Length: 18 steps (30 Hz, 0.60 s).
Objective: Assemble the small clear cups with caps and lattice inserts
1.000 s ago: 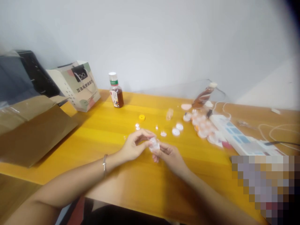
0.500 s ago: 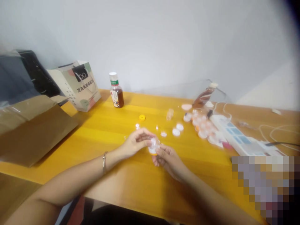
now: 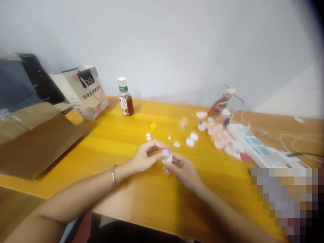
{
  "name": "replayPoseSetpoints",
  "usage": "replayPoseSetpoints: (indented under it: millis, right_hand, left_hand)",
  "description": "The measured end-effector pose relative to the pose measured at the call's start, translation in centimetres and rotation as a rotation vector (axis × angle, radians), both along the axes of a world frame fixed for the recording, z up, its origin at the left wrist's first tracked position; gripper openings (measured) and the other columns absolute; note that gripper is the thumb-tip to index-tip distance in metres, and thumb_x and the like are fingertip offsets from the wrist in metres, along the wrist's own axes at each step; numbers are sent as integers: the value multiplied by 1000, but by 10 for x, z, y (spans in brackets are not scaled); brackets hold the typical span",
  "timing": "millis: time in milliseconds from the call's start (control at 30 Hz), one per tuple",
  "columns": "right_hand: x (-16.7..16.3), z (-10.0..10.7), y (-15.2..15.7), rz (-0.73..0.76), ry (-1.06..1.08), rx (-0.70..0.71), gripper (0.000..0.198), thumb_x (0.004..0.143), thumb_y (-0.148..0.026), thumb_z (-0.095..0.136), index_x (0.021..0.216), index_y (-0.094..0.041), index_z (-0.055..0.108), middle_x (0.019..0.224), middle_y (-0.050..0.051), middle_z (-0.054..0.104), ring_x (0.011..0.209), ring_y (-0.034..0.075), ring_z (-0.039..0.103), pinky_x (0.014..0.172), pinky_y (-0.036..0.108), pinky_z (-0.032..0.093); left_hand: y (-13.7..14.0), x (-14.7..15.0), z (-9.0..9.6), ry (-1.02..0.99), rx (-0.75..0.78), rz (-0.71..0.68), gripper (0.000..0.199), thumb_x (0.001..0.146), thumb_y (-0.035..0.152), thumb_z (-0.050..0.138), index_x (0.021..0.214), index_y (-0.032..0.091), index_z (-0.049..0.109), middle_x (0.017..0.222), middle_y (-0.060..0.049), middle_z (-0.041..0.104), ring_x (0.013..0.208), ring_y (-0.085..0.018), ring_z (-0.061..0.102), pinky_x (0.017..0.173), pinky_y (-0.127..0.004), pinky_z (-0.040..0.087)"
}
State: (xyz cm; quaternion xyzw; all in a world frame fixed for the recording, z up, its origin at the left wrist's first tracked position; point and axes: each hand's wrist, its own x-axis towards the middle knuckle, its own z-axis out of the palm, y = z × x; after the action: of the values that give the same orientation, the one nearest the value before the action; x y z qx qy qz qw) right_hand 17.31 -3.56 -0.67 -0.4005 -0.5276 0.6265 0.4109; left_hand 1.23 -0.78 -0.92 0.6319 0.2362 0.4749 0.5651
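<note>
Between both hands, above the table's front part, is a small white, partly clear round plastic piece. My left hand pinches it from the left with thumb and fingers. From the right, my right hand grips its lower side, fingers curled underneath. Blur and fingers hide its details. Just beyond the hands lie a yellow ring-like disc, two small white pieces, a tiny white piece, a small white toothed-looking piece, two white discs and a clear, pale-orange plastic piece.
On the yellow wooden table stand an amber bottle and a paper bag. A cardboard box lies left. To the right are a pile of white and orange pieces, a tilted brown bottle, a power strip and cables.
Both hands have turned the plastic piece slightly. Its orange lower rim, visible before, is now out of sight. The right hand's fingers have shifted a little; things on the table have stayed put.
</note>
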Motion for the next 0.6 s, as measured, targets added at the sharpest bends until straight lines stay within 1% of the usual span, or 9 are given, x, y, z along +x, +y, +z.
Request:
replayPoseSetpoints:
  millis: [133,200,233,267,333,400,467,533,600]
  right_hand:
    - [-6,-5,-4,-65,14,44,32,67,-30,67,97,-21,60,73,-1,62,62,11,54,57,24,44]
    - [-8,-7,-5,-99,32,75,30,67,-31,66,96,-22,61,79,0,63,70,13,55,58,24,45]
    - [-8,-7,-5,-100,28,72,28,67,-31,66,93,-22,61,77,0,63,69,13,56,58,24,45]
    - [-8,-6,-5,-87,19,53,24,67,-30,67,89,-21,62,72,-1,62,64,12,55,56,24,45]
    - [-6,-3,-4,-30,21,-8,16,68,-31,66,78,-18,62,60,-2,59,52,9,52,52,23,43]
    - [-4,2,-4,22,79,-70,18,70,-34,64,69,-16,61,55,-2,58,47,8,50,50,21,41]
    - [-2,5,-4,49,164,-123,22,71,-36,63,66,-15,60,56,-1,58,47,7,50,48,20,39]
    - [-1,6,-4,76,226,-160,24,72,-37,62,65,-15,60,56,-1,58,46,6,49,47,19,38]
    - [0,6,-5,97,233,-162,24,73,-37,62,65,-15,60,56,-1,58,46,5,49,47,19,38]
  left_hand:
    - [-5,6,-8,81,187,220,13,73,20,63,81,14,54,83,-5,57,80,-14,55,76,-29,42]
    - [-5,8,-10,125,217,333,17,69,21,67,78,15,54,77,-2,53,75,-12,52,73,-26,40]
    - [-5,7,-9,140,210,352,18,68,21,68,78,15,54,76,-1,52,73,-11,51,72,-26,40]
    - [-4,6,-7,140,189,336,19,68,23,68,79,15,54,76,-1,52,73,-11,51,72,-26,40]
    - [-1,2,-2,108,112,221,16,74,28,63,82,15,56,84,-4,56,80,-13,53,76,-28,41]
    - [2,-2,5,50,7,66,18,80,31,55,86,14,57,96,-8,58,90,-17,55,81,-31,41]
    - [4,-5,9,0,-92,-37,19,81,30,55,90,14,56,103,-11,59,95,-19,56,83,-34,42]
    - [4,-5,11,-29,-140,-65,20,76,25,61,92,14,55,98,-10,62,90,-19,59,80,-34,44]
    - [3,-4,12,-34,-129,-40,19,73,21,64,88,13,55,91,-8,63,83,-16,60,76,-31,46]
